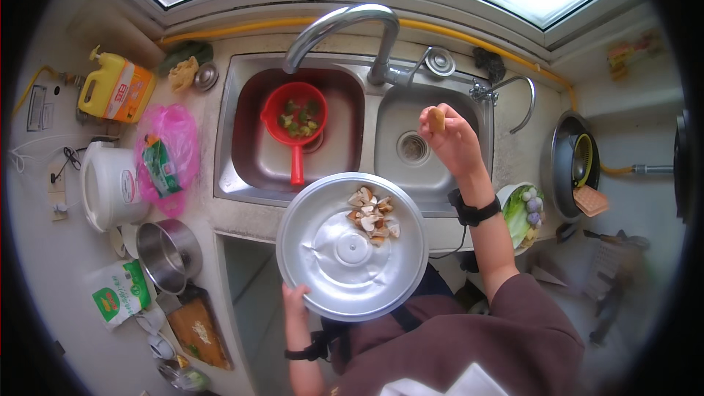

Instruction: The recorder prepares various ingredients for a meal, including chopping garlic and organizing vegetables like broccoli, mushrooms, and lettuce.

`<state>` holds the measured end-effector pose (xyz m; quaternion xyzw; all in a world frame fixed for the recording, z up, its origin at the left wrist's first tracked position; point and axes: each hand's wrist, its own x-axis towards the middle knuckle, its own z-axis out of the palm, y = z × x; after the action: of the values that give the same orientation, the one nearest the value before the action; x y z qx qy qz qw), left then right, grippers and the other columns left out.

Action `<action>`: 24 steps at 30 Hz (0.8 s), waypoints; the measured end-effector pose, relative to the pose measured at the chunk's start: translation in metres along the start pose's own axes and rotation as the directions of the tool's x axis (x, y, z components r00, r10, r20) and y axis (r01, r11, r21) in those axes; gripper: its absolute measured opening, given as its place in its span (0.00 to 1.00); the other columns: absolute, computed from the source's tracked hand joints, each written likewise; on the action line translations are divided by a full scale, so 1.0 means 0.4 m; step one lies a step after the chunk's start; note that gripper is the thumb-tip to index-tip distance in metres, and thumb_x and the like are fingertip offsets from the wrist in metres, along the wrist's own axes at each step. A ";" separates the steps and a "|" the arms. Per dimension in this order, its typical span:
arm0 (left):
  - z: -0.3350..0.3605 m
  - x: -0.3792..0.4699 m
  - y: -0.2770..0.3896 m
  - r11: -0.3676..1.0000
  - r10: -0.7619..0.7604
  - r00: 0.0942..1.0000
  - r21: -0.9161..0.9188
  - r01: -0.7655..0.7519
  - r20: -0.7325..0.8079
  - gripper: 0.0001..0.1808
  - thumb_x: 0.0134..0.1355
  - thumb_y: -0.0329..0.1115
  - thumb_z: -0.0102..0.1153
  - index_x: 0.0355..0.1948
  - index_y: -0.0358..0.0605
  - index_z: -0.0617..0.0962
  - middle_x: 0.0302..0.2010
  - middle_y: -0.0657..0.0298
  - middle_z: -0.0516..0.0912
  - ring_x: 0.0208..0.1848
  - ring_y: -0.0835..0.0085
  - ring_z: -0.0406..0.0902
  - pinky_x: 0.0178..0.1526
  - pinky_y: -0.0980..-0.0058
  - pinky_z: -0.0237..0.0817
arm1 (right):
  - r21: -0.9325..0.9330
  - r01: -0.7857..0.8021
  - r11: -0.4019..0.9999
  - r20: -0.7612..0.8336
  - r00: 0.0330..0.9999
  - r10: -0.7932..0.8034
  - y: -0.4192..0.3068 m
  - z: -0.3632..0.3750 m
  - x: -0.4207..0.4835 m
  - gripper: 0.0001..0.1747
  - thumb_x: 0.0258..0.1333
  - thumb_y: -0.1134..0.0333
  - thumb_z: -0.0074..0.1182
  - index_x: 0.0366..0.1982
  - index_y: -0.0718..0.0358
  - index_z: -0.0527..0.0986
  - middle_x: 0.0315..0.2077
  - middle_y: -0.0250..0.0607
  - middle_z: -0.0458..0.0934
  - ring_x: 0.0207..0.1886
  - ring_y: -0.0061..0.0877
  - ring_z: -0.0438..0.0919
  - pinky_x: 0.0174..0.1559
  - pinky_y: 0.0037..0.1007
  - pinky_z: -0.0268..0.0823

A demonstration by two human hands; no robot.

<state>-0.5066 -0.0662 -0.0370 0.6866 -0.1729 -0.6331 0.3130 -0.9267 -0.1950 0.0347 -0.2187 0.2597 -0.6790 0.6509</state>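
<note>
My left hand (pixel 296 298) grips the lower left rim of a wide metal basin (pixel 330 280), its thumb over the edge. Cut mushroom pieces (pixel 371 215) lie together in the upper right part of the basin. Raised over the right sink bowl (pixel 396 176), my right hand (pixel 452 135) holds a small brownish piece (pixel 436 120) between its fingertips; what the piece is, I cannot tell. A red plastic ladle (pixel 297 162) with green vegetable pieces (pixel 300 120) in it stands in the left sink bowl (pixel 341 148).
The chrome faucet (pixel 352 14) arches over the sink. At right are a bowl of vegetables (pixel 517 220) and a dark metal pan (pixel 555 159). A yellow jug (pixel 118 88), a pink plastic bag (pixel 184 137), a steel pot (pixel 168 256) and a wooden cutting board (pixel 206 341) are on the left.
</note>
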 end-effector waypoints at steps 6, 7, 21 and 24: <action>-0.036 -0.003 -0.024 0.998 0.031 0.999 -0.058 -0.032 -0.012 0.29 0.36 0.23 0.48 0.46 0.32 0.71 0.36 0.56 0.77 0.37 0.64 0.75 0.40 0.73 0.67 | -0.398 0.043 0.916 -0.013 0.999 -0.052 0.008 0.036 0.064 0.06 0.52 0.70 0.44 0.25 0.64 0.70 0.41 0.44 0.75 0.42 0.25 0.73 0.50 0.25 0.63; -0.047 -0.006 -0.027 0.997 0.036 0.999 -0.068 -0.037 -0.025 0.29 0.36 0.23 0.48 0.46 0.32 0.71 0.36 0.56 0.77 0.37 0.64 0.75 0.40 0.73 0.67 | -0.685 0.098 0.722 -0.051 0.982 -0.181 0.016 -0.001 0.089 0.07 0.51 0.71 0.43 0.21 0.63 0.68 0.41 0.42 0.76 0.43 0.24 0.72 0.49 0.24 0.62; -0.135 0.002 0.008 0.988 0.061 0.995 -0.138 -0.072 -0.085 0.27 0.36 0.23 0.48 0.44 0.32 0.72 0.35 0.57 0.77 0.36 0.65 0.75 0.39 0.73 0.68 | -0.752 0.127 -0.647 0.416 0.852 -0.317 -0.090 -0.124 0.292 0.09 0.44 0.66 0.46 0.18 0.65 0.70 0.23 0.44 0.75 0.36 0.39 0.71 0.42 0.38 0.64; -0.139 0.002 0.018 0.985 0.078 0.995 -0.149 -0.088 -0.069 0.26 0.36 0.23 0.47 0.43 0.32 0.72 0.34 0.57 0.77 0.35 0.66 0.75 0.38 0.74 0.68 | -0.773 0.070 -0.630 0.368 0.859 -0.355 -0.072 -0.122 0.273 0.09 0.45 0.67 0.46 0.17 0.65 0.68 0.21 0.46 0.73 0.35 0.40 0.70 0.41 0.40 0.63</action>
<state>-0.4509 -0.0602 -0.0327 0.6726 -0.1427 -0.6089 0.3956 -0.9862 -0.3000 0.0112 -0.6662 0.6966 -0.2435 -0.1075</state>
